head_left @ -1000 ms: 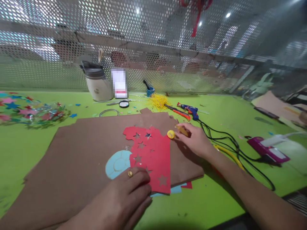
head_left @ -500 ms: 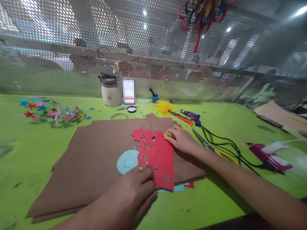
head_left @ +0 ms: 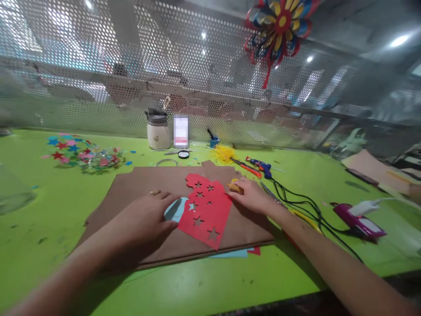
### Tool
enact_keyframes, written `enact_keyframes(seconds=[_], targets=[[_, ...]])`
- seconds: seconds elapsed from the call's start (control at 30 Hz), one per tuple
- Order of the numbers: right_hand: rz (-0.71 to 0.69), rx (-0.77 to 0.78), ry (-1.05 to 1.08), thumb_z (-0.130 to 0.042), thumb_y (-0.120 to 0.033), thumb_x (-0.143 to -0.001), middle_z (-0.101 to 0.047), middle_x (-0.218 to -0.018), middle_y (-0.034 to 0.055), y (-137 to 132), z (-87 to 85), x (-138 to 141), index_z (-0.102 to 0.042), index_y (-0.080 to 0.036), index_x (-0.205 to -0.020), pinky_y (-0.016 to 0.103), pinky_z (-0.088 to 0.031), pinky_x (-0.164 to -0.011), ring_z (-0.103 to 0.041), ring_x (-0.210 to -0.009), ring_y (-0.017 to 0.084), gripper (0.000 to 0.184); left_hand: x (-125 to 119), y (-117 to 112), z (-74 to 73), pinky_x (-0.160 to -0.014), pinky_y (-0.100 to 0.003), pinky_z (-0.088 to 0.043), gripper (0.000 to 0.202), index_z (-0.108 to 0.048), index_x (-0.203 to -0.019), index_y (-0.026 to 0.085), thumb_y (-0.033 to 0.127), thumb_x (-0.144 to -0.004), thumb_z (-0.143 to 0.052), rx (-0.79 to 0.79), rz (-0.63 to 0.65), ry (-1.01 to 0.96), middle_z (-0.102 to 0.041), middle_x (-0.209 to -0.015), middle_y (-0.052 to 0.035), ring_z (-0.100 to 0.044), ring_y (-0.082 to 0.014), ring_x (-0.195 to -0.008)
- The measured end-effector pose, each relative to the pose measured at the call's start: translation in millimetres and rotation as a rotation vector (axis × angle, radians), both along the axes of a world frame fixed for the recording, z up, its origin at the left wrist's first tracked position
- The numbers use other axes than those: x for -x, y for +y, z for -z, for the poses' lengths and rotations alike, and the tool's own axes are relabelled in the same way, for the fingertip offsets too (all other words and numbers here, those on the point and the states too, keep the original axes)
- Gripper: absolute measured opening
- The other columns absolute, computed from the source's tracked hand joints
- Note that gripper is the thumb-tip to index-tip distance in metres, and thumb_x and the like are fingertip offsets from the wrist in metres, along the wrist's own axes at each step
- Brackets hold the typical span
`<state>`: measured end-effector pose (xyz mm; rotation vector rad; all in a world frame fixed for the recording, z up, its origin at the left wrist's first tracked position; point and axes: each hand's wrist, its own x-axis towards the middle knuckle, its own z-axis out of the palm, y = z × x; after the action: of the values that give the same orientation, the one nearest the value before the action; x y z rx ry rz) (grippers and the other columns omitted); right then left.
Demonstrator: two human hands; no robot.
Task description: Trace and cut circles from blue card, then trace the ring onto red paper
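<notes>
A red foam sheet [head_left: 205,210] with star-shaped holes lies on a stack of brown sheets [head_left: 138,193] on the green table. A light blue disc [head_left: 173,210] shows at the red sheet's left edge. My left hand [head_left: 144,217], with a ring, lies flat on the brown sheet with its fingers spread, its fingertips touching the blue disc. At the red sheet's upper right edge, my right hand [head_left: 251,195] is closed on a small yellow tool [head_left: 236,186].
Scissors [head_left: 272,195], a blue glue gun [head_left: 261,165] with black cables, a purple tool [head_left: 357,221] and an orange-handled tool lie at right. A jar [head_left: 158,129], a small blue pot, yellow shreds and a pile of coloured stars [head_left: 85,153] lie at the back. Perforated metal screen behind.
My left hand has slid left off the red sheet's lower edge onto the brown sheet beside the blue disc. The red sheet has turned. The right hand stays at its upper right edge.
</notes>
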<state>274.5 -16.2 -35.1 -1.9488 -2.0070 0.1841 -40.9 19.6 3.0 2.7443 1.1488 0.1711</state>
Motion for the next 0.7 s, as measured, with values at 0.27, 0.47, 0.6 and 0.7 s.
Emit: enact_keyframes(seconds=[0.27,0.47,0.6,0.7], targets=[[-0.073,0.125,0.155,-0.079,-0.044,-0.068,-0.054,-0.077,-0.0003,8,6.2,-2,-0.057,-0.019,-0.072,0.026,-0.029,-0.059,-0.046,-0.067,0.015,0.033,3,19,11.3,-0.093,-0.041,-0.047,0.063,-0.059,-0.133,0.028,0.029,-0.070,-0.064,0.092,-0.023,0.005,-0.063,-0.121,-0.0094,-0.058,-0.0318,-0.112],[-0.059,0.214,0.481,-0.070,-0.038,-0.073,-0.047,-0.057,-0.0058,7,6.3,-4,-0.054,-0.019,-0.067,0.025,-0.030,-0.052,-0.042,-0.052,0.010,0.025,9,35,24.1,-0.091,-0.038,-0.049,0.068,-0.065,-0.127,0.021,0.030,-0.060,-0.069,0.386,-0.105,-0.264,-0.070,-0.116,-0.0098,-0.064,-0.0327,-0.105],[-0.026,0.228,0.736,-0.069,-0.050,-0.071,-0.050,-0.057,-0.0063,-2,-0.5,-9,-0.055,-0.019,-0.077,0.022,-0.028,-0.045,-0.039,-0.046,0.008,0.035,3,31,26.4,-0.081,-0.035,-0.054,0.056,-0.068,-0.120,0.021,0.031,-0.064,-0.065,0.465,-0.138,-0.384,-0.075,-0.101,-0.0062,-0.067,-0.0295,-0.095],[-0.002,0.227,0.881,-0.074,-0.053,-0.067,-0.057,-0.060,-0.0040,-6,-3.5,-16,-0.053,-0.019,-0.077,0.020,-0.023,-0.042,-0.037,-0.044,0.006,0.040,-3,32,30.6,-0.070,-0.034,-0.055,0.057,-0.067,-0.119,0.018,0.032,-0.064,-0.065,0.534,-0.195,-0.509,-0.075,-0.089,-0.0069,-0.068,-0.0277,-0.083]])
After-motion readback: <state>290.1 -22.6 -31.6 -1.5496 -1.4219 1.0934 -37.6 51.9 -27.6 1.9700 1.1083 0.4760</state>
